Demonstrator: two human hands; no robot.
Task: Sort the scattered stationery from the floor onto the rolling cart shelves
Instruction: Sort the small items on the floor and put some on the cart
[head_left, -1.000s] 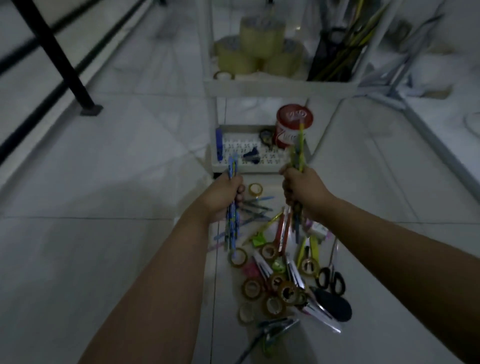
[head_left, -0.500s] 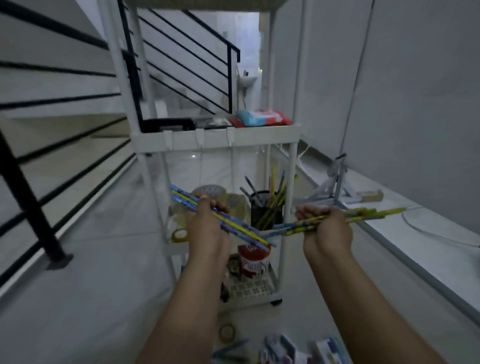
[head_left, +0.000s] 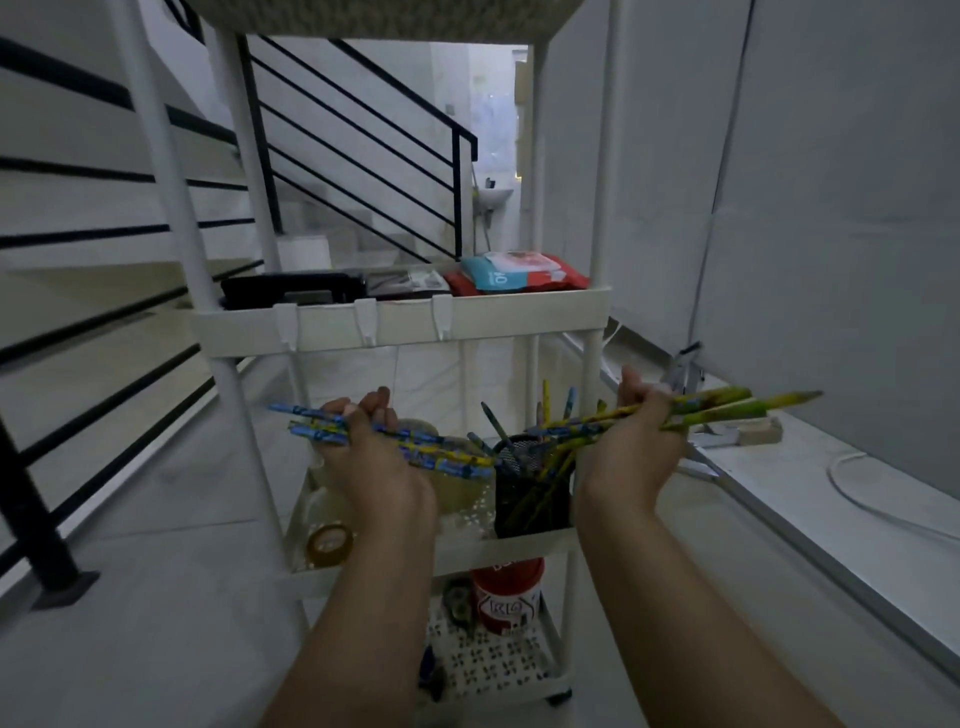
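Both hands were raised in front of a white rolling cart (head_left: 519, 317), level with its middle shelf (head_left: 498, 548).

The left hand (head_left: 371, 462) was clenched around a bundle of blue pencils (head_left: 436, 457). The bundle ran crosswise, one end poking out past the cart's front-left post, the other end slanting down toward a black mesh cup (head_left: 532, 493).

The right hand (head_left: 631, 441) was closed on a bundle of yellow-green pencils (head_left: 717, 408). Their sharpened tips pointed out beyond the cart's right side; the inner ends reached toward the cup. The two bundles nearly met above the cup; whether they touched could not be told.

The cup stood at the right end of the middle shelf, against the front rim, with several pencils upright in it. A tape roll (head_left: 330, 543) lay at the front-left corner of that shelf. Larger pale rolls sat behind the left hand, mostly hidden.

On the bottom shelf (head_left: 498, 670), a red-and-white can (head_left: 506, 597) stood near the right side, under the cup. A small dark item beside it was too dim to identify.

On the upper shelf a black case (head_left: 291, 291) lay at the left, and a red and blue packet (head_left: 519, 273) at the right.

A black stair railing (head_left: 363, 150) stood behind the cart.
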